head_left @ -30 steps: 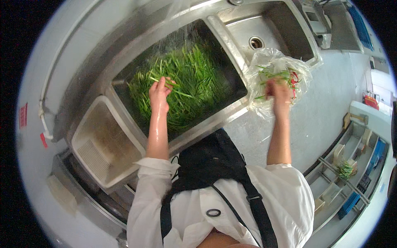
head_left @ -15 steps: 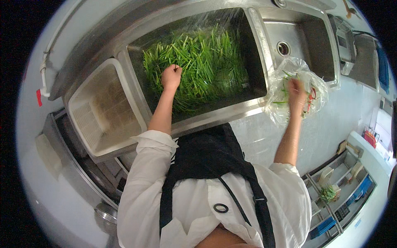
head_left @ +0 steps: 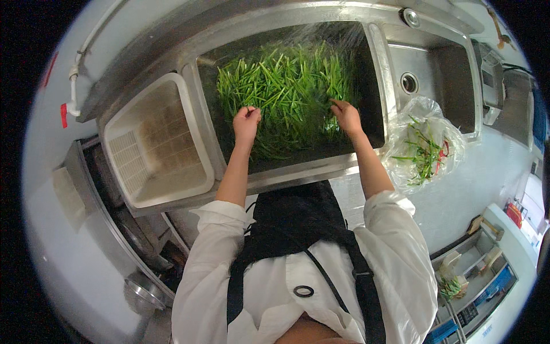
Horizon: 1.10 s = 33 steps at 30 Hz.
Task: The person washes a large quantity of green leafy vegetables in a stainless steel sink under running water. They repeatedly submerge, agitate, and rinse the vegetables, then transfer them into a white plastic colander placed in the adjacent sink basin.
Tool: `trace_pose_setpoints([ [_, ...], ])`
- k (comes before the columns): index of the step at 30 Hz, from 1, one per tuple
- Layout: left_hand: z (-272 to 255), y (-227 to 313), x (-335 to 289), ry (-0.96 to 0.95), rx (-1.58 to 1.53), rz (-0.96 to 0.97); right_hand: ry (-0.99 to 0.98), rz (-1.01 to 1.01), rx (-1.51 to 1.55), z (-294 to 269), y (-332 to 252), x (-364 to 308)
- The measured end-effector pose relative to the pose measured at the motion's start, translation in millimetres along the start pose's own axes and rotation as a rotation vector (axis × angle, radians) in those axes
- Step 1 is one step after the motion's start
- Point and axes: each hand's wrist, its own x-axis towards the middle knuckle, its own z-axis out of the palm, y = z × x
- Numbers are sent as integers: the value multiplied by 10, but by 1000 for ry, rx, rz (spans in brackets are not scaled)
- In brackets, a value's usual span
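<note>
A heap of long thin green stalks, like garlic chives (head_left: 281,77), lies in water in the large metal sink (head_left: 372,123) before me. Over the heap's left side is my left hand (head_left: 247,126), its fingers closed in a pinch; what they hold, if anything, is too small to name. My right hand (head_left: 347,117) hangs over the right side of the heap, thumb and forefinger slightly apart, with nothing visible between them. Right of the sink, a clear plastic bag (head_left: 452,140) lies open with loose green scraps (head_left: 423,152) and a red strip inside.
A white plastic basket (head_left: 200,143) with brown stains stands left of the sink. A smaller metal basin (head_left: 441,63) with a round drain (head_left: 409,83) is at the far right. Behind me on the right is a rack (head_left: 475,281) with blue trays; a metal bowl (head_left: 146,291) sits lower left.
My right hand has left the plastic bag and moved left over the green stalks. My left hand stays over the heap, a little nearer to me. The view has shifted slightly.
</note>
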Motion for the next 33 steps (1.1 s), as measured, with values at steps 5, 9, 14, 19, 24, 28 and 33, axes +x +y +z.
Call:
trace_pose_setpoints([
  [5, 293, 74, -140, -27, -74, -104, 19, 264, 639, -553, -207, -150],
  [9, 764, 244, -300, -173, -83, -301, 10, 320, 1150, -757, -476, -237],
  [14, 1288, 342, -409, -542, -431, -709, -165, 312, 1363, -778, -721, -356],
  [19, 1411, 378, -332, -509, -904, -612, -222, 274, 1232, -795, -826, -543],
  [24, 1166, 563, -196, -256, -995, -524, -289, 192, 965, -883, -936, -655],
  [28, 1181, 1113, -392, -55, -1091, -536, -309, 101, 871, -842, -1043, -702],
  [33, 991, 1391, -424, -103, -1306, -455, -303, 125, 657, -603, -899, -659],
])
